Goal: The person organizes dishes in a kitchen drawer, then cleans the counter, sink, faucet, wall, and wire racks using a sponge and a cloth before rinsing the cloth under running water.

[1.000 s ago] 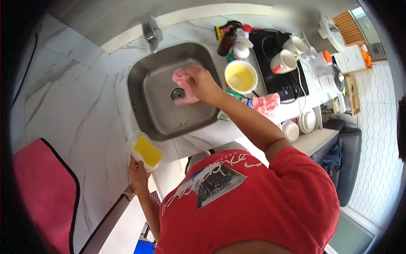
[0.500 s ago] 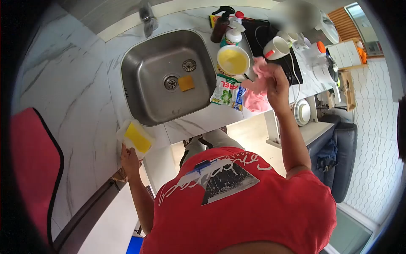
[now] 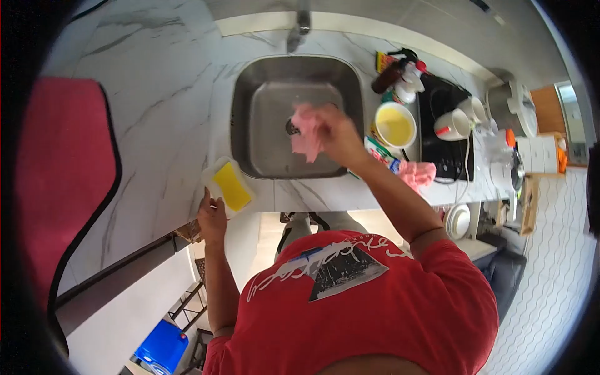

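My left hand (image 3: 212, 219) grips a white container (image 3: 219, 170) with a flat yellow piece (image 3: 232, 186) on it, at the sink's front left corner. Over the steel sink (image 3: 262, 150), my right hand (image 3: 334, 128) is closed on a pink cloth (image 3: 307, 134), both blurred by motion. The cloth hangs above the drain and partly hides it. A second pink cloth (image 3: 417, 174) lies on the counter beside a green and white packet (image 3: 379, 152), which my right forearm partly covers. A white bowl with yellow inside (image 3: 395, 125) stands right of the sink.
Behind the bowl are a dark spray bottle (image 3: 389, 76) and a white bottle (image 3: 408, 87). Mugs (image 3: 453, 125) stand on a black cooktop (image 3: 440, 159) at the right. The faucet (image 3: 299, 28) rises behind the sink. A pink mat (image 3: 69, 187) lies at the left.
My right hand has moved left from the counter to over the sink, carrying one pink cloth. The other cloth stayed on the counter. The camera view has shifted, and my left hand still holds the container.
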`<state>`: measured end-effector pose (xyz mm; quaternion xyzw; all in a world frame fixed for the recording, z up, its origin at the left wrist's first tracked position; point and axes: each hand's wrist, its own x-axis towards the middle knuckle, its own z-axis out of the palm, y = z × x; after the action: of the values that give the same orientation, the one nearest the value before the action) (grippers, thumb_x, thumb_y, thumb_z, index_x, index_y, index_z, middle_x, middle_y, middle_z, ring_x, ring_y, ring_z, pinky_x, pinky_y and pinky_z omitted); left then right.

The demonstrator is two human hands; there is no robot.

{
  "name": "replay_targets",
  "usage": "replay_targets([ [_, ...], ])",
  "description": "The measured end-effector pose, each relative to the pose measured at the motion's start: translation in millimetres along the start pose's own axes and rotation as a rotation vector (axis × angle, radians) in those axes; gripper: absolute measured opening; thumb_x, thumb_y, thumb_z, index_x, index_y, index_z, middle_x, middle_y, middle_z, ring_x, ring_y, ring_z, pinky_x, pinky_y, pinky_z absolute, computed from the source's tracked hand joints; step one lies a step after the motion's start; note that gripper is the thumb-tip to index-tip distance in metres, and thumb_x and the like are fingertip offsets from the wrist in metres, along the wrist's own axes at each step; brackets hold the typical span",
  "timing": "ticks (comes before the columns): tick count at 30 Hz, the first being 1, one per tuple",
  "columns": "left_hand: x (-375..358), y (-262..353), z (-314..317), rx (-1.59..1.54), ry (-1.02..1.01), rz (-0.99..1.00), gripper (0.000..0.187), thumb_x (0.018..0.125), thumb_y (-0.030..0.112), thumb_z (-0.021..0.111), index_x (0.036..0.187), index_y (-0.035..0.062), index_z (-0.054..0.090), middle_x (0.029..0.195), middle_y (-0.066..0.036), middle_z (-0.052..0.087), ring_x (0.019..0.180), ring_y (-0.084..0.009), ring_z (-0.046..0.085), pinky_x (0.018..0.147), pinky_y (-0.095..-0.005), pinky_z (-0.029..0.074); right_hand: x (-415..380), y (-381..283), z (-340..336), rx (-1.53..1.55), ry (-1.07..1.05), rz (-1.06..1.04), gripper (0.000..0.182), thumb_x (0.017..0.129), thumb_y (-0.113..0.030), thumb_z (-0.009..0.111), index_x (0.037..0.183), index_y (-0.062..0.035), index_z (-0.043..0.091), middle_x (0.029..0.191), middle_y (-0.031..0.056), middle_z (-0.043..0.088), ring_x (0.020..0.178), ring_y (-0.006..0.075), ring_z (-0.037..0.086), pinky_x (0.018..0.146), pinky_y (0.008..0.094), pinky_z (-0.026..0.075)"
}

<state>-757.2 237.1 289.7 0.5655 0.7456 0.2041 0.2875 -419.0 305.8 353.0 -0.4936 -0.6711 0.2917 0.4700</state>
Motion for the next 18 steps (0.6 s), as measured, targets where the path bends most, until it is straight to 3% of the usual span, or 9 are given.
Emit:
replay_targets([
  [2,-3,-6,4,0.039,0.071,0.060,0.048,0.081,0.011,0.054,0.127,0.0010,0.044,0.079,-0.015,0.058,0.066,-0.0195,0.056,0.062,-0.0315,0.046,-9,61,36,-0.291,-0.199,0.075,0.031,0.072,-0.002,0.054,0.101,-0.0086,0.060,0.110,0.0139,0.054,0.097,0.0328,0.055,0.085,0.0399,0.044],
  [4,-4,-7,10,0.015,0.124,0.176,0.047,0.078,0.003,0.053,0.124,-0.0008,0.047,0.074,-0.014,0.054,0.062,-0.0240,0.054,0.060,-0.0344,0.046,0,118,53,-0.681,-0.569,0.288,0.031,0.073,-0.011,0.059,0.104,-0.0083,0.059,0.112,0.0152,0.051,0.102,0.0346,0.052,0.089,0.0432,0.042],
  [6,-5,-1,11,0.038,0.133,0.145,0.048,0.077,0.003,0.054,0.124,-0.0007,0.047,0.074,-0.014,0.052,0.062,-0.0243,0.053,0.059,-0.0346,0.046,-10,179,76,-0.999,-0.665,0.388,0.046,0.072,-0.013,0.064,0.116,-0.0077,0.049,0.112,0.0154,0.046,0.104,0.0333,0.049,0.084,0.0434,0.045],
  [7,-8,1,12,0.052,0.124,0.119,0.048,0.077,0.003,0.053,0.124,-0.0004,0.046,0.074,-0.014,0.053,0.062,-0.0238,0.053,0.059,-0.0339,0.046,-10,184,83,-0.996,-0.672,0.377,0.046,0.072,-0.013,0.064,0.116,-0.0077,0.049,0.112,0.0154,0.046,0.104,0.0333,0.049,0.084,0.0434,0.045],
  [9,-11,3,12,0.065,0.094,0.109,0.048,0.078,0.002,0.053,0.125,-0.0001,0.046,0.074,-0.014,0.053,0.062,-0.0233,0.054,0.059,-0.0332,0.046,-19,195,90,-1.108,-0.808,0.585,0.042,0.077,-0.012,0.060,0.116,-0.0059,0.046,0.118,0.0148,0.042,0.108,0.0357,0.046,0.085,0.0474,0.043],
  [10,-13,2,12,0.019,0.103,0.126,0.048,0.078,0.003,0.053,0.125,0.0000,0.046,0.074,-0.014,0.053,0.062,-0.0224,0.054,0.059,-0.0324,0.046,-28,212,93,-1.108,-0.804,0.609,0.042,0.077,-0.012,0.060,0.116,-0.0059,0.046,0.118,0.0148,0.042,0.108,0.0357,0.046,0.085,0.0474,0.043],
  [12,-11,7,11,-0.032,0.103,0.151,0.048,0.078,0.003,0.052,0.126,0.0002,0.045,0.074,-0.013,0.053,0.061,-0.0214,0.053,0.059,-0.0315,0.046,-36,241,102,-0.990,-0.530,0.579,0.043,0.076,-0.016,0.062,0.115,-0.0068,0.048,0.118,0.0142,0.044,0.111,0.0318,0.046,0.085,0.0472,0.043],
  [16,-8,2,13,-0.009,0.084,0.122,0.050,0.079,0.004,0.053,0.128,0.0029,0.043,0.074,-0.012,0.055,0.061,-0.0182,0.054,0.058,-0.0305,0.046,-6,227,94,-0.980,-0.619,0.729,0.041,0.075,-0.016,0.062,0.113,-0.0069,0.049,0.112,0.0139,0.049,0.108,0.0276,0.049,0.083,0.0446,0.045],
  [18,-11,9,10,-0.056,0.048,0.002,0.052,0.079,0.005,0.054,0.130,0.0033,0.041,0.074,-0.012,0.057,0.063,-0.0175,0.054,0.058,-0.0303,0.046,4,201,88,-0.675,-0.466,0.880,0.036,0.076,-0.016,0.059,0.110,-0.0068,0.050,0.108,0.0141,0.054,0.101,0.0254,0.054,0.081,0.0421,0.046],
])
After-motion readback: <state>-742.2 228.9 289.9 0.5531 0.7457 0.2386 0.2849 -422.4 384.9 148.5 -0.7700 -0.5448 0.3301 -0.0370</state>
